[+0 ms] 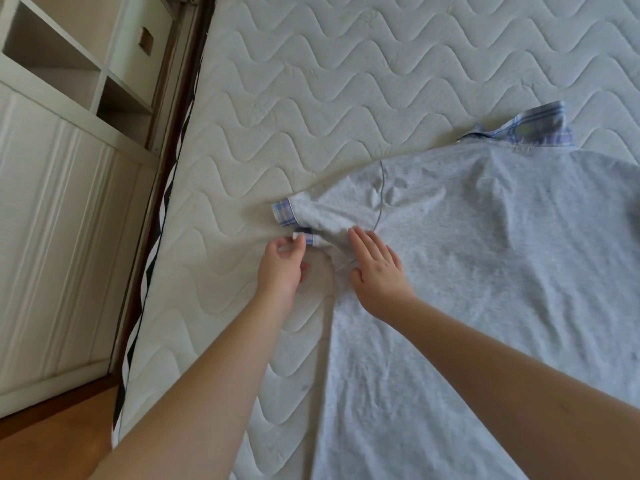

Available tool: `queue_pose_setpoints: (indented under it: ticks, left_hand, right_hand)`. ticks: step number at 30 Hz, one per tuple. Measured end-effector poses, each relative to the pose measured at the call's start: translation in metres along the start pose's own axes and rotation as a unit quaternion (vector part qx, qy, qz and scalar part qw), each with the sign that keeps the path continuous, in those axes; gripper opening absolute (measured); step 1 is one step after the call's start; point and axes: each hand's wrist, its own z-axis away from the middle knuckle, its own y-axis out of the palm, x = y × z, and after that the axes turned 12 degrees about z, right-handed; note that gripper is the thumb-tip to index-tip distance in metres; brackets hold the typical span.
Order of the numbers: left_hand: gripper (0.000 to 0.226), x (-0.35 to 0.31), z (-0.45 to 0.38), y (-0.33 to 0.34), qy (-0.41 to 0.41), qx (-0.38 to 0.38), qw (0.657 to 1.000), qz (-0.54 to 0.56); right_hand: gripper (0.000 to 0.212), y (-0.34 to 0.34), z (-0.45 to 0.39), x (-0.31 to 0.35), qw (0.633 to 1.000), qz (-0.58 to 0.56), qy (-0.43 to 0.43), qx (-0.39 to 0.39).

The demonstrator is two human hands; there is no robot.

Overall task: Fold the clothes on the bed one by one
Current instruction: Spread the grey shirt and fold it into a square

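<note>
Grey shirt is lying flat on the quilted mattress, back side up, taking up the right and lower part of the view. Its plaid collar is pointing toward the far side of the bed, sticking up slightly at the top edge. The short sleeve is lying bunched toward the left, with its plaid cuff showing at the open end. Left hand is pinching a small turned-back bit of the cuff edge between thumb and fingertips, just below the cuff; grip is closed on that fabric. Right hand is lying open and flat, palm down, fingers spread on the shirt right at the underarm, beside the sleeve seam; it is pressing on the cloth, not gripping it. Both forearms are coming in from the bottom of the frame. Mattress edge is running diagonally along the left, with a black-and-white trim strip along it, and white cabinets and a wood floor are sitting beyond it.
</note>
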Motion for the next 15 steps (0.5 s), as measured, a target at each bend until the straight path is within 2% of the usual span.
queue_pose_setpoints:
  ticks: [3,7,10,11,13,15]
  left_hand:
    - [0.008,-0.002,-0.009,0.004,0.011,-0.011,1.0,-0.012]
    - [0.003,-0.004,0.011,-0.002,0.07,-0.004,0.99,0.12]
    - [0.008,0.013,0.037,-0.013,0.111,-0.021,0.983,0.146]
    - [0.009,0.024,0.043,-0.016,0.098,-0.036,0.983,0.151]
    - [0.003,0.049,0.05,-0.021,0.008,-0.063,0.986,0.153]
    - [0.015,0.066,0.05,-0.025,-0.088,-0.075,0.982,0.15]
  right_hand:
    - [0.065,0.002,0.0,-0.001,1.0,0.004,-0.008,-0.004]
    - [0.065,0.003,-0.004,0.001,0.999,-0.014,0.017,-0.037]
    - [0.063,0.004,-0.004,0.005,0.995,-0.008,0.047,-0.092]
    - [0.061,0.006,-0.005,0.006,0.994,0.004,0.051,-0.099]
    - [0.058,0.01,-0.006,0.004,0.996,0.03,0.05,-0.073]
    - [0.058,0.015,-0.01,-0.002,0.997,0.057,0.044,-0.022]
